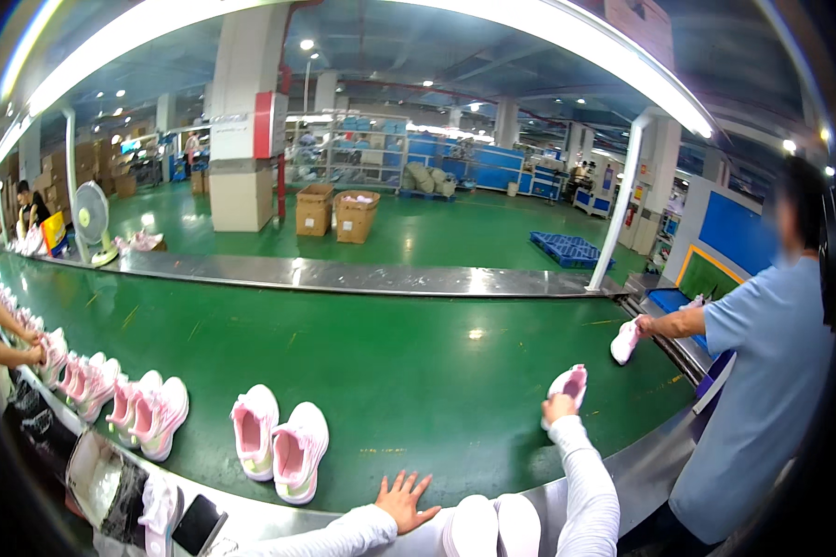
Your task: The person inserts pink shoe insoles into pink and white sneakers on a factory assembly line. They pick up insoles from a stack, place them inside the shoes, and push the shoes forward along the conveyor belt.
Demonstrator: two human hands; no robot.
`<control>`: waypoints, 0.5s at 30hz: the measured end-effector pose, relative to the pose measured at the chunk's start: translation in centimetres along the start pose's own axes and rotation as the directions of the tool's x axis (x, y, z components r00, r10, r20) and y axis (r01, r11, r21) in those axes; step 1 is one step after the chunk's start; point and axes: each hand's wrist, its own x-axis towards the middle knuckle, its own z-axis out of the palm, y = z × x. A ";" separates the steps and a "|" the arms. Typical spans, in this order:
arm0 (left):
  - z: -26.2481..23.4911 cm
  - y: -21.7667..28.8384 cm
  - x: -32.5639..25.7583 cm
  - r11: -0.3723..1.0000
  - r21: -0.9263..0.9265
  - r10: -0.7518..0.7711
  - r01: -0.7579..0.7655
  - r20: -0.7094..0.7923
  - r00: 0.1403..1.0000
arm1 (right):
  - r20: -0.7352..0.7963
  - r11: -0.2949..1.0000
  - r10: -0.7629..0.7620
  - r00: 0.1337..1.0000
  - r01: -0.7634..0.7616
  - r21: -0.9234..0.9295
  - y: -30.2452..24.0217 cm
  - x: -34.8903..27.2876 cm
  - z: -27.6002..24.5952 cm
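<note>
The pink-and-white sneaker (568,381) sits out over the right part of the green conveyor belt (418,371), its near end gripped by the right hand (559,408), fingers closed on it. The left hand (404,501) lies palm down at the belt's near edge, fingers spread, gripping nothing. Between the forearms, two white shoes (497,527) stand at the lower edge, and left of that hand a matching pair of sneakers (279,444) waits side by side on the belt. Farther left runs a row of similar shoes (88,385), near a black phone (198,526). Over on the right, a co-worker in a light blue shirt (762,362) holds another pink-and-white shoe (625,343). Across the belt stand two cardboard boxes (336,218) and a blue pallet (569,249).
</note>
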 end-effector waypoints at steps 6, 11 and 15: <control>-0.8 1.8 0.6 0.978 0.032 0.206 -0.205 -0.284 0.937 | 0.477 0.761 -0.571 0.669 0.212 0.613 -12.4 -12.8 -8.0; 0.4 0.9 0.7 0.961 -0.010 0.237 -0.276 -0.478 0.846 | -0.071 0.360 -0.811 0.581 0.591 0.722 -15.2 -18.6 -16.2; 0.8 -0.2 0.9 0.934 -0.089 0.227 -0.347 -0.603 0.765 | 0.292 0.896 -0.397 0.870 0.298 0.330 -11.9 -23.1 -22.1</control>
